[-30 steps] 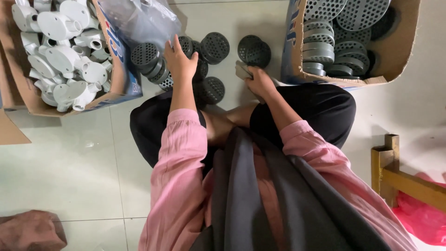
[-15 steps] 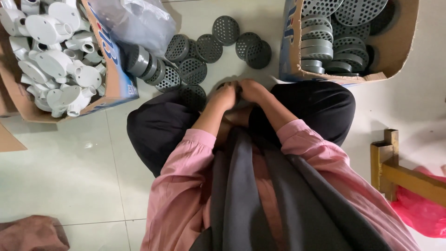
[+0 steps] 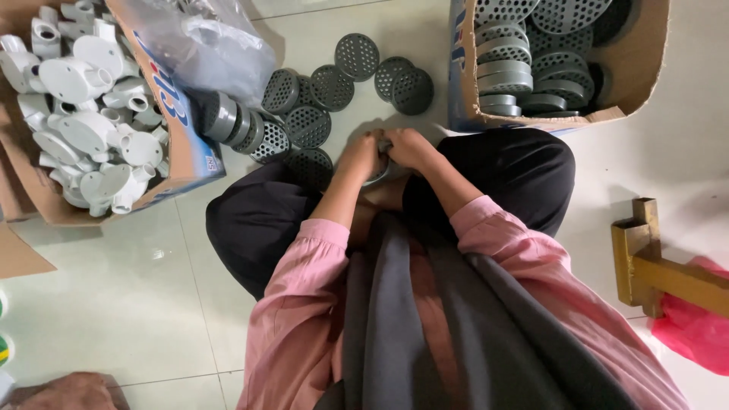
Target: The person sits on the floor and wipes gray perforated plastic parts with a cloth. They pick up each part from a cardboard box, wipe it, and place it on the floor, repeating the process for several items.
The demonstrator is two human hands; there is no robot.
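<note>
I see my left hand (image 3: 358,156) and right hand (image 3: 408,146) pressed together over my lap, fingers curled tight around a small grey perforated cap (image 3: 377,168), just below the loose caps (image 3: 334,83) on the floor.

dark grey, dotted all over with small round holes: the round strainer caps (image 3: 357,56) loose on the pale, glossy floor tiles (image 3: 106,304), and lighter grey the stacked ones in the brown cardboard box (image 3: 645,68) at right. white for the plastic pipe fittings (image 3: 83,129) in the left box (image 3: 178,144), brown with blue print on its side. pink sleeves (image 3: 304,266), black trousers (image 3: 258,220), a grey and brown-striped scarf (image 3: 425,319), a mustard-yellow wooden frame (image 3: 653,266), a pink-red bag (image 3: 695,326).
</note>
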